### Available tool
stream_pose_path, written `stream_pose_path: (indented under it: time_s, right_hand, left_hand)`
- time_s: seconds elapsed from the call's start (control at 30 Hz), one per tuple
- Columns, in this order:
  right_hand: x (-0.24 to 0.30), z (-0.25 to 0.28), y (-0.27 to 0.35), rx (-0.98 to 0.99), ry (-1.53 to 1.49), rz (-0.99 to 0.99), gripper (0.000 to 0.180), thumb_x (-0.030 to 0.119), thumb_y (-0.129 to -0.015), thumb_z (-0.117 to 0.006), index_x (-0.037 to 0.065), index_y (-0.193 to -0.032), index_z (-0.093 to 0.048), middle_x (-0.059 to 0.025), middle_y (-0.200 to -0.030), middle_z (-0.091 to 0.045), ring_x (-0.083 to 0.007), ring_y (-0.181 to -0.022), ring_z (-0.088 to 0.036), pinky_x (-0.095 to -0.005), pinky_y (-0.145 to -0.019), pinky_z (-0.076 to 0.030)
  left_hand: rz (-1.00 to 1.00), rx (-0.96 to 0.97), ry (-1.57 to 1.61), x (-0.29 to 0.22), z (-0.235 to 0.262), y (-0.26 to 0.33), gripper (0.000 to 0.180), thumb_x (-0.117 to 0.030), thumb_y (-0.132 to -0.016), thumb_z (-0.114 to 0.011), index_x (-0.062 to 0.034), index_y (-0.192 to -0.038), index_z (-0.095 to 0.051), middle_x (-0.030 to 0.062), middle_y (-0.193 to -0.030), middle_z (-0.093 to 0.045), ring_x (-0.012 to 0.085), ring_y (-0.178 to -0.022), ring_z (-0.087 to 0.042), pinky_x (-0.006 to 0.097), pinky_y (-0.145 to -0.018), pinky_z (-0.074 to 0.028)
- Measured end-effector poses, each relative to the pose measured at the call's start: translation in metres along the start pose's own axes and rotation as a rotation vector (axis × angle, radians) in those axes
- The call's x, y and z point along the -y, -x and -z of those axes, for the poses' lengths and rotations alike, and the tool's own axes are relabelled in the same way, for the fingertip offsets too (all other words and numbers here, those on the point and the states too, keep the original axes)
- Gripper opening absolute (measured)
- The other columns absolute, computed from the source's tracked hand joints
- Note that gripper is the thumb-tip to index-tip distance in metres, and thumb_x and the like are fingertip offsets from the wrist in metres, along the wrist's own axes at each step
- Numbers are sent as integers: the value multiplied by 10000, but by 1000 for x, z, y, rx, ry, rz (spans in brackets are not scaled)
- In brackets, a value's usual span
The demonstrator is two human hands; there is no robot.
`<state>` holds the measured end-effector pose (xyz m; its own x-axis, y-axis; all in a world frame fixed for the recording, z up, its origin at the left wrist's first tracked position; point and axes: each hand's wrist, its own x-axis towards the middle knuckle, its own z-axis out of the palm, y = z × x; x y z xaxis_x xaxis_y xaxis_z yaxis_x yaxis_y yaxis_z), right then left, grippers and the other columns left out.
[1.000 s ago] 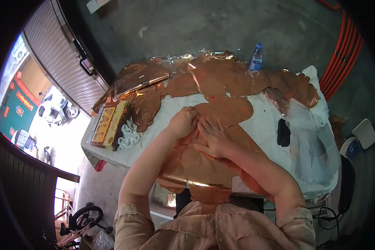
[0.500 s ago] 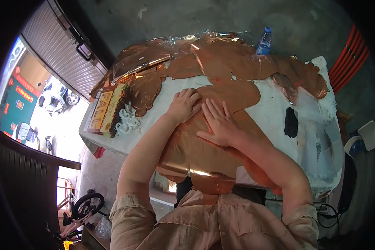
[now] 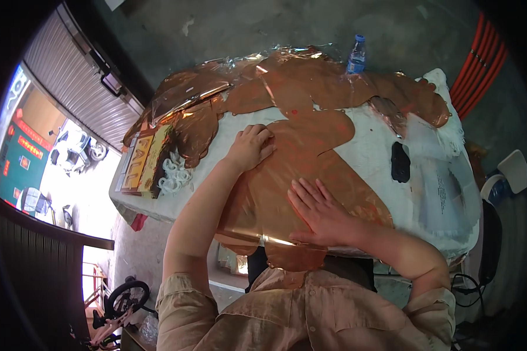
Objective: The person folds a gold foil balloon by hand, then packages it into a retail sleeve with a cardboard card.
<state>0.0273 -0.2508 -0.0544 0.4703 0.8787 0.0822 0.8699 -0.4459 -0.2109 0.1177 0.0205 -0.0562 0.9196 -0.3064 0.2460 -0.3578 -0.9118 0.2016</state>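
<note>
A flat, uninflated copper-coloured foil balloon [image 3: 298, 140] with a lobed outline lies across the table in front of me, its near end hanging over the edge toward my body. My left hand [image 3: 252, 147] rests at its upper left edge, fingers curled down and closed on the foil. Lower down, my right hand [image 3: 319, 213] lies flat on the balloon with the fingers stretched out and the thumb apart. More flat copper foil balloons [image 3: 316, 79] are spread along the far side of the table, some creased and shiny.
On the white-covered table [image 3: 363, 149] stand a box [image 3: 143, 161] and a pile of white rings or ribbon curls [image 3: 175, 174] at left. A bottle [image 3: 357, 55] is at the back. A black object [image 3: 400, 162] and clear plastic bags [image 3: 442, 190] lie at right.
My right hand has slid from near the left hand toward my body, down the foil. The left hand stays in about the same place on the edge. The view has shifted slightly.
</note>
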Motion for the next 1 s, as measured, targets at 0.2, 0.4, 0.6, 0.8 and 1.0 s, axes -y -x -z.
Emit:
stream_pose_path:
  time_s: [0.2, 0.4, 0.6, 0.8, 1.0]
  right_hand:
    - [5, 0, -4, 7, -21, 16, 911, 639, -877, -432, -38, -1451, -224, -248, -1524, -167, -361, -1435, -122, -514, -1152, -57]
    - [3, 1, 0, -2, -5, 10, 917, 633, -867, -452, -42, -1447, -231, -251, -1521, -174, -360, -1433, -129, -514, -1152, -59]
    - [2, -2, -2, -6, -22, 9, 923, 636, -862, -456, -47, -1442, -236, -255, -1518, -181, -364, -1433, -129, -520, -1150, -56]
    - [1, 1, -3, 29, -34, 1, 920, 636, -865, -453, -44, -1444, -232, -256, -1519, -178, -367, -1433, -127, -519, -1151, -54]
    - [-1, -2, -4, 6, -19, 13, 919, 624, -865, -473, -37, -1450, -220, -253, -1520, -177, -362, -1434, -128, -506, -1154, -56]
  left_hand:
    - [-48, 48, 282, 25, 14, -15, 319, -244, -869, -630, -78, -1141, -609, 108, -1060, -622, 301, -1001, -583, 392, -873, -464]
    - [330, -210, 438, 14, 51, -26, 212, -140, -890, -591, -8, -1040, -661, 141, -975, -683, 235, -854, -665, 338, -769, -508]
    - [126, -94, 396, -31, 23, -13, 186, -105, -826, -587, 8, -958, -654, 183, -923, -656, 348, -850, -639, 400, -758, -510]
    - [-19, -70, 357, -34, 10, -16, 183, -126, -845, -585, -2, -960, -652, 180, -958, -642, 350, -868, -622, 395, -774, -501]
    - [252, -22, 360, -6, 33, -10, 224, -191, -871, -618, -21, -1007, -672, 163, -984, -657, 296, -853, -644, 364, -778, -507]
